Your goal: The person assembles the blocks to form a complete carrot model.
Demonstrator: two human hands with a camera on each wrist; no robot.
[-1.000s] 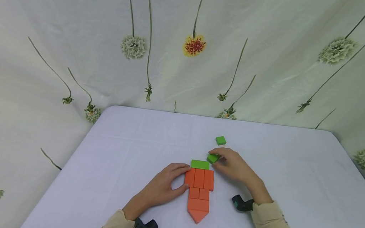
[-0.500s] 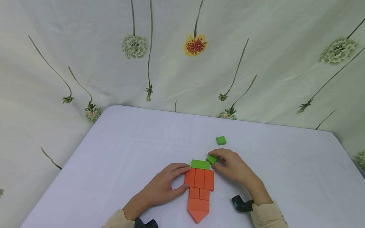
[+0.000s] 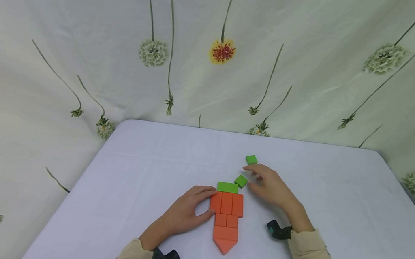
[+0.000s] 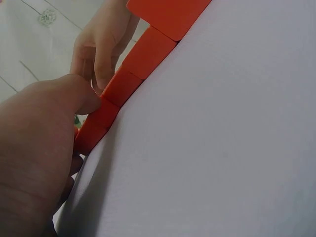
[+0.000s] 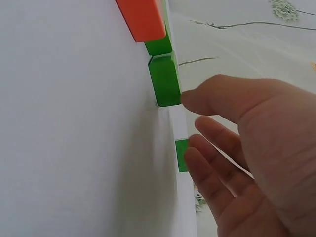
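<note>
My left hand holds the leftmost upright orange block at the left edge of a flat row of orange blocks. Its index finger lies at the block's far end and its thumb at the near end, also seen in the left wrist view. A green rectangular block lies across the top of the orange ones. Touching or nearly touching its right end is a small green square block, turned at an angle. My right hand hovers just right of it, thumb and fingers apart, holding nothing. Another green square block lies beyond its fingertips.
Below the upright blocks, smaller orange blocks and an orange triangular block continue toward me. All lie on a white-covered table. Behind it hangs a flower-printed cloth. A dark wrist camera sits at my right wrist.
My right hand has let go of the nearer green square block and moved slightly up and right, after nudging it a little left. My left hand has stayed in place.
</note>
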